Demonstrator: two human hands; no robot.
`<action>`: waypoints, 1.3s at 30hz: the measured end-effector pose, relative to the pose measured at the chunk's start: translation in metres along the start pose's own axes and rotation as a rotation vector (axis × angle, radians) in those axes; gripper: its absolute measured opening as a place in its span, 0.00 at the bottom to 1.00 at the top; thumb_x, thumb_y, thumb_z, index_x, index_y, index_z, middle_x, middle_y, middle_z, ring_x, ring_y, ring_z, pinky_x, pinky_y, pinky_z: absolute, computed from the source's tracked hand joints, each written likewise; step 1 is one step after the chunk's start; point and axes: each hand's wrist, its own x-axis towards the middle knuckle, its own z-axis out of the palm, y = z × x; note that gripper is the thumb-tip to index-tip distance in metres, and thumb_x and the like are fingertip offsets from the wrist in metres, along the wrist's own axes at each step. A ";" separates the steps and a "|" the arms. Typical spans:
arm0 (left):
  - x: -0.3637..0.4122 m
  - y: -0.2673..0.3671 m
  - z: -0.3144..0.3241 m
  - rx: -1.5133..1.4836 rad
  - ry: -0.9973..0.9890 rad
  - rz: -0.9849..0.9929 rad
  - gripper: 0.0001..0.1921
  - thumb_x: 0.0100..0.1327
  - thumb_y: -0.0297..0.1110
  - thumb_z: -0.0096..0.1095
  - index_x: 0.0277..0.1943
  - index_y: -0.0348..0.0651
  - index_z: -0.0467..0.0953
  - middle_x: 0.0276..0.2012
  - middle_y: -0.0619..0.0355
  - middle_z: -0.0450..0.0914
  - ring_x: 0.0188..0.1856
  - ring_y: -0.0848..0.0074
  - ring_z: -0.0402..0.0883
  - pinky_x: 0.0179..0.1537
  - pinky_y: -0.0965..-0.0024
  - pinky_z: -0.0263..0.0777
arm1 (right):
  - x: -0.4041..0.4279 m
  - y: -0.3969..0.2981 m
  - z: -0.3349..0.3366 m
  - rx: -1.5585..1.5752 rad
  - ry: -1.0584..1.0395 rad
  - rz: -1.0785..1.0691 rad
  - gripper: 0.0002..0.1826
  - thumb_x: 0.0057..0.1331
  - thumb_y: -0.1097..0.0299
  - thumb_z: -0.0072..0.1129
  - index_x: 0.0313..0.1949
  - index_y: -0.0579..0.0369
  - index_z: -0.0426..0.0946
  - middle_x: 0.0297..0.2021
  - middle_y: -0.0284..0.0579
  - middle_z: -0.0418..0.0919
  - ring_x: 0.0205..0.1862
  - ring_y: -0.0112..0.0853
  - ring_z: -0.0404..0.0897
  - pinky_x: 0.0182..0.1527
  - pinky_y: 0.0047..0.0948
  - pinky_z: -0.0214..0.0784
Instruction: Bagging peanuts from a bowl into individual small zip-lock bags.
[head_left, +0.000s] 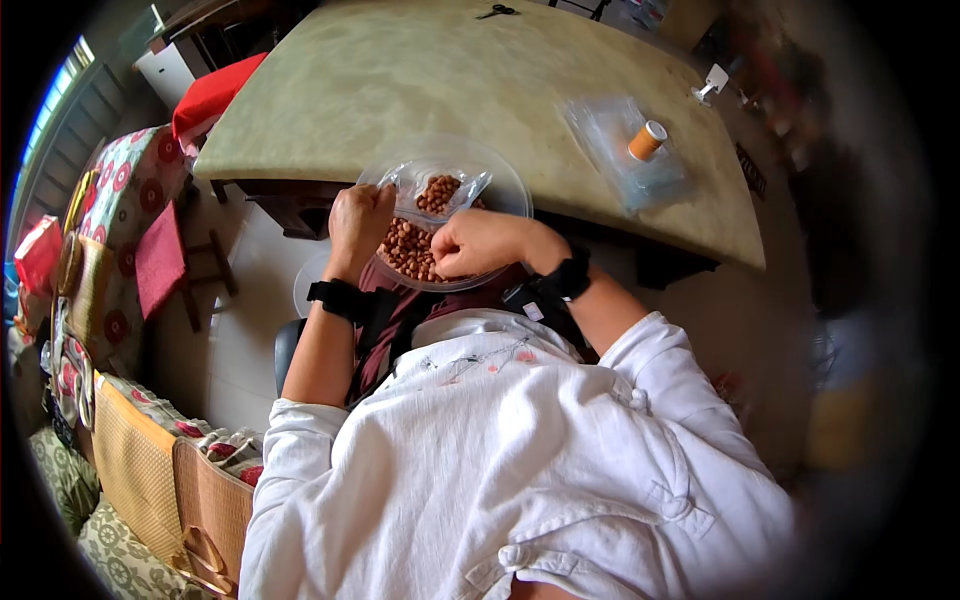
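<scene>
A round clear plastic tub (523, 195) rests at my lap by the table's near edge. Loose reddish-brown nuts, apparently peanuts (407, 251), lie in it. Over its far part lies a clear plastic bag (409, 180) with more of the nuts inside. My left hand (363, 217) is closed on the bag's left edge. My right hand (480, 244) is above the loose nuts at the right, its fingers curled down; whether it holds any nuts is hidden.
The table (420, 82) has scissors (498, 11) at its far edge. Flat plastic bags (600, 142) and an orange bottle with a white cap (647, 141) lie to the right. A stool with a red cushion (161, 262) stands left, near a patterned sofa.
</scene>
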 end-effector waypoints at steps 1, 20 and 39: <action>-0.001 -0.001 -0.001 -0.002 0.005 -0.011 0.20 0.58 0.43 0.54 0.21 0.31 0.72 0.21 0.40 0.72 0.25 0.48 0.73 0.27 0.54 0.65 | -0.004 -0.011 -0.009 0.025 0.033 -0.029 0.09 0.56 0.65 0.56 0.28 0.59 0.77 0.19 0.41 0.76 0.24 0.22 0.71 0.30 0.25 0.64; -0.004 -0.002 -0.005 -0.090 -0.056 -0.104 0.19 0.59 0.44 0.52 0.24 0.35 0.77 0.23 0.41 0.75 0.29 0.49 0.76 0.33 0.54 0.71 | 0.032 0.064 0.019 -0.481 -0.028 0.141 0.18 0.56 0.66 0.57 0.47 0.53 0.76 0.43 0.54 0.78 0.47 0.47 0.76 0.51 0.39 0.68; -0.004 0.002 -0.008 -0.071 -0.061 -0.159 0.18 0.58 0.43 0.52 0.25 0.35 0.78 0.24 0.41 0.76 0.32 0.49 0.76 0.36 0.54 0.71 | 0.015 0.012 0.013 -0.488 0.019 0.021 0.08 0.55 0.68 0.57 0.33 0.54 0.80 0.31 0.53 0.79 0.37 0.48 0.78 0.40 0.40 0.70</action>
